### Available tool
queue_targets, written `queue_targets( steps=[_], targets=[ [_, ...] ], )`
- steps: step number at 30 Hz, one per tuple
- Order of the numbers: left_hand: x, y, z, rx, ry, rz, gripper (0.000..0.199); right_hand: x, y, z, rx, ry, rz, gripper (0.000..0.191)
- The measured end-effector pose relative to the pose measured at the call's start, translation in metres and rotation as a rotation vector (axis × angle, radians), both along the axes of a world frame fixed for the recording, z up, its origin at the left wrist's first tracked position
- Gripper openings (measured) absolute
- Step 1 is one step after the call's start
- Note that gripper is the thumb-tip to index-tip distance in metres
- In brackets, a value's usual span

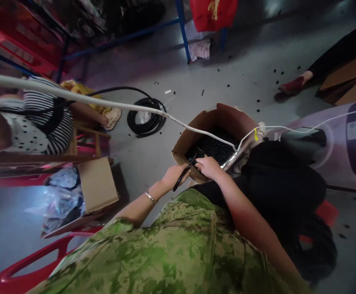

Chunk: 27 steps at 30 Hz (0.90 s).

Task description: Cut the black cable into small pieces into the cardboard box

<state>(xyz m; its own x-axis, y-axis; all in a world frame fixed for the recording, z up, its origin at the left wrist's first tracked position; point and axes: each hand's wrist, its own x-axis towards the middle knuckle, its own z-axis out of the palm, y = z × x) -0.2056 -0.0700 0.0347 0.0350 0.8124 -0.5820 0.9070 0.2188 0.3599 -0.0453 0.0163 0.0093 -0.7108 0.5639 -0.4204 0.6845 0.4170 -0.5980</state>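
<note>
My left hand (174, 175) is closed around black-handled scissors (181, 179), with the blades pointing up and to the right. Close beside the blades, my right hand (208, 166) has its fingers pinched on something small and dark that I cannot make out. Both hands are at the near rim of an open cardboard box (180, 143). Inside the box lies a heap of many small black pieces (219, 147).
A white cable (129, 107) crosses above the box. On the floor lies a coil of black tubing (135, 128). Another person sits at left; a person's foot (294, 86) shows at right. A carton with plastic bags (63, 196) stands at lower left, by a red chair (34, 261).
</note>
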Motion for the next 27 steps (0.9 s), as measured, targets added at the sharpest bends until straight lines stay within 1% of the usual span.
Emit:
queue_targets(
  steps=[4, 10, 14, 18, 22, 25, 27],
  targets=[
    [0.006, 0.000, -0.005, -0.010, 0.026, 0.010, 0.024, 0.002, 0.002, -0.003, 0.018, -0.081, -0.007, 0.027],
    [0.015, 0.008, -0.017, 0.011, 0.046, -0.042, 0.027, 0.003, 0.004, -0.015, 0.042, -0.171, -0.016, 0.028],
    [0.020, 0.011, -0.025, 0.021, 0.114, -0.049, 0.030, 0.004, 0.005, -0.015, 0.052, -0.238, -0.054, 0.029],
    [0.020, 0.010, -0.029, 0.031, 0.099, -0.034, 0.031, 0.004, 0.006, -0.015, 0.071, -0.231, -0.071, 0.029],
    [0.016, 0.010, -0.029, 0.012, 0.120, -0.071, 0.030, 0.002, 0.004, -0.013, 0.061, -0.219, -0.052, 0.029],
    [0.012, 0.011, -0.028, 0.032, 0.142, -0.088, 0.031, 0.000, 0.003, -0.009, 0.059, -0.171, -0.045, 0.030],
    [0.010, 0.013, -0.027, 0.047, 0.157, -0.094, 0.031, -0.001, 0.003, -0.007, 0.061, -0.129, -0.070, 0.030]
  ],
)
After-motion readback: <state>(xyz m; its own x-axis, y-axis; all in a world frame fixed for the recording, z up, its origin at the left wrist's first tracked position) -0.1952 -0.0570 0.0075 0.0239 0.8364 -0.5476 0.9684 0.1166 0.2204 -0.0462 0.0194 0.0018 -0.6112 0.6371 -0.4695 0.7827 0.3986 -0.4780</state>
